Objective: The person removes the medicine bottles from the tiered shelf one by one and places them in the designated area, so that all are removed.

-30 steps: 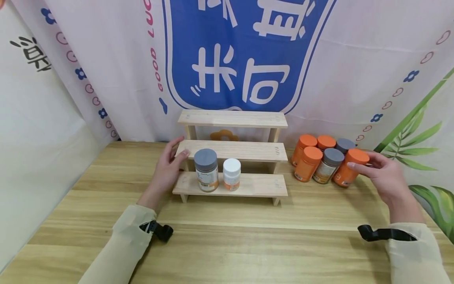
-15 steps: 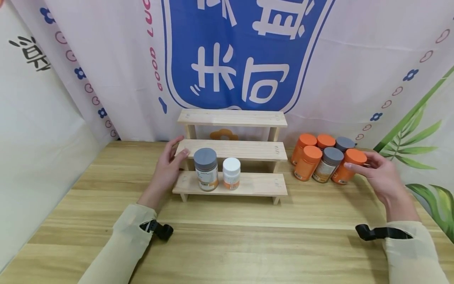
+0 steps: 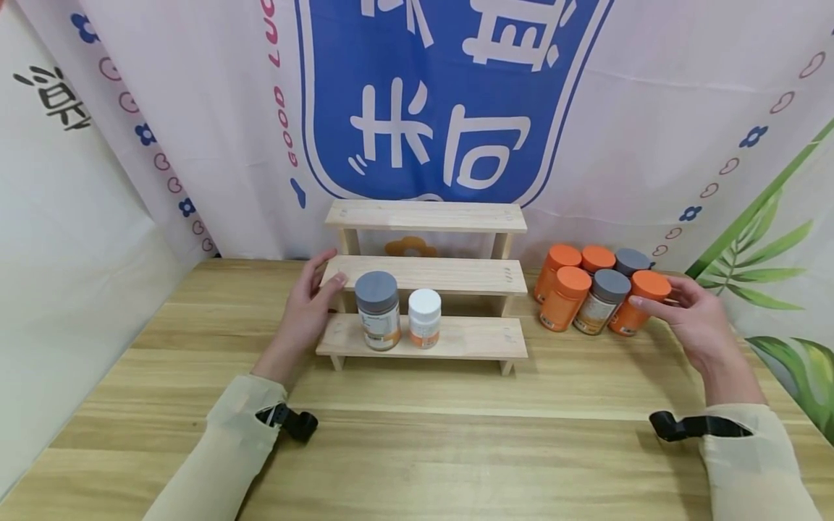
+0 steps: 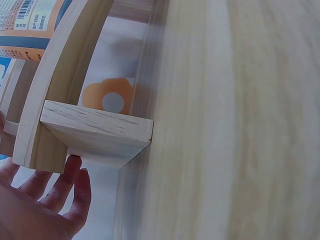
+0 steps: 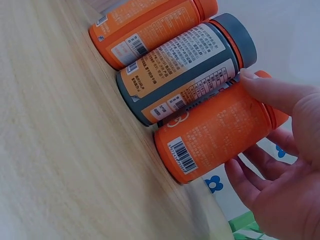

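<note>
In the head view, my left hand (image 3: pixel 305 302) holds the left end of a three-tier wooden display rack (image 3: pixel 449 275), thumb over the middle shelf and fingers behind it. The left wrist view shows fingertips (image 4: pixel 74 162) around that shelf end. A big grey-lidded jar (image 3: pixel 379 318) and a small white-lidded bottle (image 3: pixel 425 322) stand on the lowest shelf. To the right, my right hand (image 3: pixel 702 322) grips an orange bottle (image 5: pixel 215 132) near its lid, thumb in front, fingers behind. The bottle stands upright on the table, beside a grey-lidded jar (image 5: pixel 177 70).
More orange bottles (image 3: pixel 562 307) and another grey-lidded jar (image 3: pixel 632 260) stand close together right of the rack, in two rows. Behind is a printed white curtain (image 3: pixel 651 130). Wooden tabletop (image 3: pixel 469 449) stretches in front of the rack.
My right hand has shifted slightly left with the orange bottle, bringing it closer to the grey-lidded jar beside it. My left hand stays on the rack.
</note>
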Available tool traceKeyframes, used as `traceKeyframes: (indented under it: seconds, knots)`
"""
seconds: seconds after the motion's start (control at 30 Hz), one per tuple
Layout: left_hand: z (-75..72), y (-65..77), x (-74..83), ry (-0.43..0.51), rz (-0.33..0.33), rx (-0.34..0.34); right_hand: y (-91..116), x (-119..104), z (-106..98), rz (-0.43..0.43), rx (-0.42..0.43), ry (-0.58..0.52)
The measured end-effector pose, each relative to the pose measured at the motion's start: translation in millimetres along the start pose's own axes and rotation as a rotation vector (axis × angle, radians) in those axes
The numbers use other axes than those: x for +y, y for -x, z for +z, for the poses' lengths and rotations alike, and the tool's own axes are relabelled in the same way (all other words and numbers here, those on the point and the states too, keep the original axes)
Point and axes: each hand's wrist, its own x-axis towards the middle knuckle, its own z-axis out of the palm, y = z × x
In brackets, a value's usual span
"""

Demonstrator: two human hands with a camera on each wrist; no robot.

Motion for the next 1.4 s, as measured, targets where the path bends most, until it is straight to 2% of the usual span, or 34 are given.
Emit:
traceKeyframes:
  seconds: [0.13,0.27,0.43,0.67,0.77,0.87,1.0,1.17,1.4]
  knots:
    - [-0.1,-0.1,-0.2,-0.008,0.004,0.005,0,-2,-1,-0.007,-0.003,0.063]
    - [-0.8,-0.3,-1.1,-0.007,0.001,0.004,1,-6,-3,-0.005,0.003,0.049]
    - [-1.9,0.5,-0.6,-0.007,-0.012,-0.001,3,-11,-6,-0.027,0.007,-0.041]
    - [-1.9,0.1,-1.2,-0.027,-0.003,0.004,10,-32,-6,-0.032,0.060,-0.143]
    - [-2.0,-0.4,-2.0,-0.034,0.007,0.004,14,-40,-6,-0.067,0.073,-0.244]
    - [-2.1,-0.5,-2.5,-0.034,0.010,0.002,18,-50,-4,-0.100,0.081,-0.285]
    - [-1.7,-0.3,-2.4,-0.032,0.010,0.001,24,-62,3,-0.139,0.076,-0.303]
    - [-0.7,0.3,-2.1,-0.016,0.000,0.001,31,-75,17,-0.185,0.018,-0.297]
    - [-1.1,1.0,-1.9,-0.017,0.002,-0.002,34,-83,44,-0.238,-0.055,-0.237]
